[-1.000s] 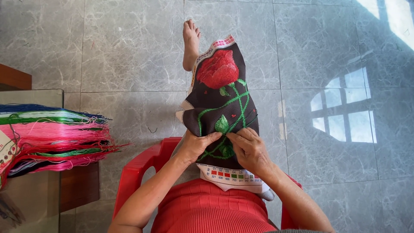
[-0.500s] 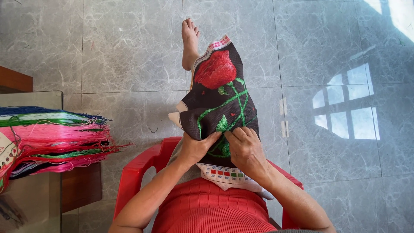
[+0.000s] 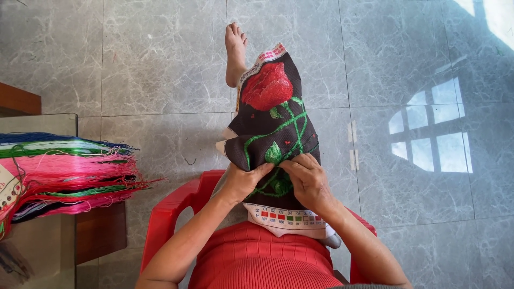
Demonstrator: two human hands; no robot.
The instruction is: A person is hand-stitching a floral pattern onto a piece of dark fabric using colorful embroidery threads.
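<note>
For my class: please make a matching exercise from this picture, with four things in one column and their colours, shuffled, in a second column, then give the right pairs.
Things
1. stitched rose
2. cloth background around the rose
3. stitched stem and leaves
4. floor tiles

Colours
A. green
B. grey
C. red
D. black

Right pairs: 1-C, 2-D, 3-A, 4-B.

The left hand and the right hand both pinch the cloth near its lower part.
</note>
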